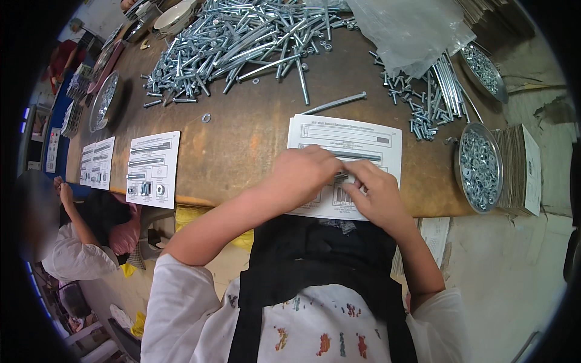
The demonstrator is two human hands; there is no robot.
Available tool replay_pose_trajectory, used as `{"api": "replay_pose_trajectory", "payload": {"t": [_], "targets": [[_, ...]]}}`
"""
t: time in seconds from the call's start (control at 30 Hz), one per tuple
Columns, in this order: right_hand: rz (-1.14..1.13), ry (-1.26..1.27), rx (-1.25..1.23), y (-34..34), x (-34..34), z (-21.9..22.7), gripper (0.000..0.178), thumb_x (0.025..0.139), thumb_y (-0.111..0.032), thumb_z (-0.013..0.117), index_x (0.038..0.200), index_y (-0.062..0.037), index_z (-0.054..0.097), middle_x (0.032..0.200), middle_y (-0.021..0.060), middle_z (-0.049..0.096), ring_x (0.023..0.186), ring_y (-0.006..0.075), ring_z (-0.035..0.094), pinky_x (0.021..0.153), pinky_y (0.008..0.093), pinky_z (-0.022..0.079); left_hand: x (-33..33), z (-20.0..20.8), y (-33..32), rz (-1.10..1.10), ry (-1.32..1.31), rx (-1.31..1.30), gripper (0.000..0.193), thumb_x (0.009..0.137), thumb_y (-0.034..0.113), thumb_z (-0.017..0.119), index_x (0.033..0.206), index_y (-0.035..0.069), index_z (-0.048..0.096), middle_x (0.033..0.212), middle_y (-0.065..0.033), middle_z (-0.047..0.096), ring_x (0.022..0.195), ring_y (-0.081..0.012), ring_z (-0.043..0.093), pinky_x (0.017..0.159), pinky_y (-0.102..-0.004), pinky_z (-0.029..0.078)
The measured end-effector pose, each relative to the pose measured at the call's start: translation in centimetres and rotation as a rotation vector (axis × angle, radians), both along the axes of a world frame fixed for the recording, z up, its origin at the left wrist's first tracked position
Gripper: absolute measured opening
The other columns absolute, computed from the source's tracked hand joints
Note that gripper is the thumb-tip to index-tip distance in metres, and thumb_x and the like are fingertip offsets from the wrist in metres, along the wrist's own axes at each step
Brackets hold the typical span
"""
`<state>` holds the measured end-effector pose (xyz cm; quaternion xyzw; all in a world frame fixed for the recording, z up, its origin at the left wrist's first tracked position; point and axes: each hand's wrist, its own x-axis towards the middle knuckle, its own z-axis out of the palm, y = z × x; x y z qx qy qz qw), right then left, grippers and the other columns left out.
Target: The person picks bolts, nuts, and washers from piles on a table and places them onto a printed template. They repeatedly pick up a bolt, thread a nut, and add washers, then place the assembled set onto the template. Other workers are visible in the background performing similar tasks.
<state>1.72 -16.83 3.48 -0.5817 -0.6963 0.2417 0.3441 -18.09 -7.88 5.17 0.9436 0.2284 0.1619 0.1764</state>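
Note:
A stack of printed cards (pixel 387 130) lies in front of me at the table's edge. On its top card, a long bolt (pixel 363 156) rests across the upper part, beneath a printed bolt outline. My left hand (pixel 304 177) is over the left side of the card, its fingers curled and their tips hidden. From the right, my right hand (pixel 380 192) meets it, thumb and fingers pinched together. A small shiny metal piece (pixel 342 177) shows between the two hands, mostly covered, so its kind is unclear. Beyond the card lies a loose long bolt (pixel 336 103).
A large heap of bolts (pixel 242 45) covers the far table. Right are smaller bolts (pixel 423 124), a clear plastic bag (pixel 411 36), a bowl of washers (pixel 480 169) and a card stack (pixel 523 172). Left are cards with hardware (pixel 153 169); a person (pixel 78 242) sits beyond.

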Motion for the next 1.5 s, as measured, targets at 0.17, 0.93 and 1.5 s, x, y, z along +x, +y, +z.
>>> {"api": "replay_pose_trajectory", "payload": {"t": [0.17,0.93,1.5], "targets": [[0.024,-0.197,0.151,0.3,-1.3,-1.8,0.026,0.078,-0.015,0.077,0.102,-0.0074,0.071,0.088,0.004,0.064,0.075,0.022,0.066,0.061,0.0345,0.052,-5.4,-2.0,-0.6,0.324,-0.2,-0.399,0.021,0.084,0.008,0.073,0.104,0.002,0.069,0.089,-0.0124,0.068,0.079,-0.0251,0.066,0.066,-0.0325,0.053],[-0.761,-0.515,-0.532,17.0,21.3,0.0,0.047,0.075,-0.041,0.071,0.1,-0.0018,0.075,0.106,0.0218,0.072,0.1,0.0382,0.069,0.088,0.0459,0.055,-4.1,-3.7,0.1,0.467,-0.488,-0.647,0.016,0.092,0.008,0.066,0.104,-0.001,0.071,0.089,-0.0103,0.07,0.078,-0.0153,0.065,0.069,-0.0273,0.05],[-0.295,0.887,-0.32,7.6,0.3,-0.9,0.01,0.09,-0.004,0.064,0.101,-0.005,0.065,0.1,0.0082,0.072,0.089,0.0142,0.072,0.063,0.0192,0.053,-2.6,-3.5,5.3,0.399,-0.263,-0.675,0.03,0.092,0.008,0.067,0.121,0.0,0.066,0.1,-0.0086,0.07,0.087,-0.0133,0.064,0.077,-0.0286,0.052]]}}
